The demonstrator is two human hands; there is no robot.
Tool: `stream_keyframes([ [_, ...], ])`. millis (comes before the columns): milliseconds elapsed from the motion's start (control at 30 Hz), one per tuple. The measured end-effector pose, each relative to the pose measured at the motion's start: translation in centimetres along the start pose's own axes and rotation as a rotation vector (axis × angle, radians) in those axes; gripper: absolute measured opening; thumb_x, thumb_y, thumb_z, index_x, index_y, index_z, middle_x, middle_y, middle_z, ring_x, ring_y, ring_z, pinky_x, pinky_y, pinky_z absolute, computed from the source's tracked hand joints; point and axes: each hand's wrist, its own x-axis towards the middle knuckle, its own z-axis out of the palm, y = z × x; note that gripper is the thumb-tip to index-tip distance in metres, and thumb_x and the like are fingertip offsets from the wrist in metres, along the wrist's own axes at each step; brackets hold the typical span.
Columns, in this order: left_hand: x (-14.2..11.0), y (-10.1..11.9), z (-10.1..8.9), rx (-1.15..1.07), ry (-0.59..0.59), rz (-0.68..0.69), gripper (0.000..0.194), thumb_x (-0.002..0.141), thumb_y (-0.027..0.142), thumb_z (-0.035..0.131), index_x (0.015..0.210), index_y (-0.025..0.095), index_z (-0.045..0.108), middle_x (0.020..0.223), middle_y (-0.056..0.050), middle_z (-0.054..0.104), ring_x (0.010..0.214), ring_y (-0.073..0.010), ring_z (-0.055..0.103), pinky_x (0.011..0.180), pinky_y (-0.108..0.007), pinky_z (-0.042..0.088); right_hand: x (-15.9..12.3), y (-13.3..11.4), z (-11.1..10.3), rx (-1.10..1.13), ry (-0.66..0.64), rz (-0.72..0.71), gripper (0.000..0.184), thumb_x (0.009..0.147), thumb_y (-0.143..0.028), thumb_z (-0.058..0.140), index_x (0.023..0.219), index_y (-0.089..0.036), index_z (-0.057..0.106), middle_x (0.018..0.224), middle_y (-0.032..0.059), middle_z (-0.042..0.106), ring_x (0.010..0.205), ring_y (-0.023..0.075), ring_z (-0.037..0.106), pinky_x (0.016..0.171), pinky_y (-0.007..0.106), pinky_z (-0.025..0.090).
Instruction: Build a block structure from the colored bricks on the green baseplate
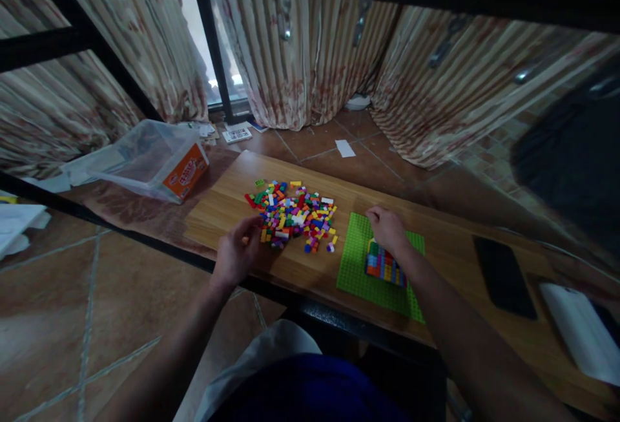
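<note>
A loose heap of small coloured building bricks (295, 215) is spread over the wooden tabletop. At its left edge is my left hand (237, 251), fingers curled together, with a small orange brick showing between them. My right hand (387, 231) is closed in a pinch over the far part of a green studded baseplate (351, 267); whatever its fingertips hold is hidden. Just below that hand, a block of joined bricks (385, 268) in rows of blue, orange, yellow and red sits on the baseplate. My right wrist and forearm cover part of it.
A clear plastic bin (150, 163) with an orange label stands left of the wooden board (217, 215). To the right lie a dark phone-like slab (504, 276) and a white object (581, 328). Curtains (300, 53) hang behind, and papers (345, 148) lie on the tiled floor.
</note>
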Motion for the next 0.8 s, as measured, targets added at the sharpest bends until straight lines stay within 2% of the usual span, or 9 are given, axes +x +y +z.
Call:
stream_keyframes([
  [200, 1.9, -0.8, -0.6, 0.022, 0.05, -0.026, 0.036, 0.086, 0.034, 0.052, 0.112, 0.015, 0.067, 0.106, -0.009, 0.074, 0.087, -0.018, 0.069, 0.079, -0.029, 0.055, -0.1, -0.2, 0.2, -0.033, -0.038, 0.027, 0.029, 0.095, -0.028, 0.041, 0.09, -0.021, 0.069, 0.086, 0.0082, 0.074, 0.081, 0.0212, 0.066, 0.076, 0.031, 0.044],
  [333, 3.6, -2.2, -0.9, 0.065, 0.111, -0.012, 0.034, 0.085, 0.03, 0.051, 0.112, 0.016, 0.067, 0.106, -0.009, 0.073, 0.089, -0.0183, 0.068, 0.084, -0.031, 0.054, -0.2, -0.3, 0.3, -0.08, -0.037, 0.018, 0.032, 0.096, -0.029, 0.038, 0.092, -0.021, 0.069, 0.083, 0.0082, 0.073, 0.078, 0.0214, 0.065, 0.074, 0.031, 0.042],
  [433, 5.2, -3.7, -1.1, 0.11, 0.18, -0.054, 0.036, 0.085, 0.027, 0.05, 0.115, 0.014, 0.066, 0.108, -0.01, 0.072, 0.095, -0.0201, 0.067, 0.09, -0.034, 0.053, -0.3, -0.3, 0.2, -0.046, -0.032, 0.041, 0.033, 0.095, -0.03, 0.038, 0.091, -0.02, 0.069, 0.084, 0.0096, 0.073, 0.079, 0.0218, 0.065, 0.075, 0.032, 0.042],
  [533, 7.1, -5.1, -1.0, 0.191, 0.216, -0.098, 0.041, 0.085, 0.023, 0.049, 0.121, 0.011, 0.063, 0.111, -0.013, 0.07, 0.102, -0.0234, 0.065, 0.095, -0.038, 0.051, -0.3, 0.1, 0.1, 0.134, 0.021, 0.068, 0.031, 0.092, -0.035, 0.042, 0.086, -0.02, 0.068, 0.08, 0.0084, 0.071, 0.077, 0.021, 0.064, 0.074, 0.032, 0.043],
  [600, 8.3, -5.8, -0.7, 0.274, 0.222, -0.094, 0.041, 0.083, 0.02, 0.049, 0.12, 0.01, 0.063, 0.114, -0.015, 0.068, 0.107, -0.0257, 0.063, 0.099, -0.04, 0.048, -0.2, 0.5, 0.0, 0.342, 0.057, 0.12, 0.032, 0.088, -0.044, 0.046, 0.083, -0.02, 0.067, 0.071, 0.0044, 0.066, 0.067, 0.0182, 0.06, 0.067, 0.031, 0.043],
  [700, 9.4, -6.5, 0.1, 0.384, 0.202, -0.042, 0.039, 0.082, 0.016, 0.048, 0.117, 0.011, 0.064, 0.119, -0.016, 0.066, 0.114, -0.0277, 0.059, 0.103, -0.041, 0.045, 0.0, 1.1, -0.5, 0.705, 0.141, 0.254, 0.037, 0.081, -0.055, 0.052, 0.082, -0.021, 0.065, 0.059, -0.0024, 0.057, 0.05, 0.0127, 0.048, 0.053, 0.027, 0.037],
  [800, 9.7, -6.9, 0.8, 0.454, 0.194, 0.035, 0.036, 0.086, 0.017, 0.045, 0.116, 0.012, 0.065, 0.122, -0.015, 0.065, 0.117, -0.0286, 0.056, 0.105, -0.041, 0.044, -0.1, 1.2, -1.7, 0.876, 0.284, 0.331, 0.036, 0.076, -0.056, 0.058, 0.081, -0.021, 0.063, 0.056, -0.0048, 0.054, 0.047, 0.0102, 0.043, 0.048, 0.024, 0.033],
])
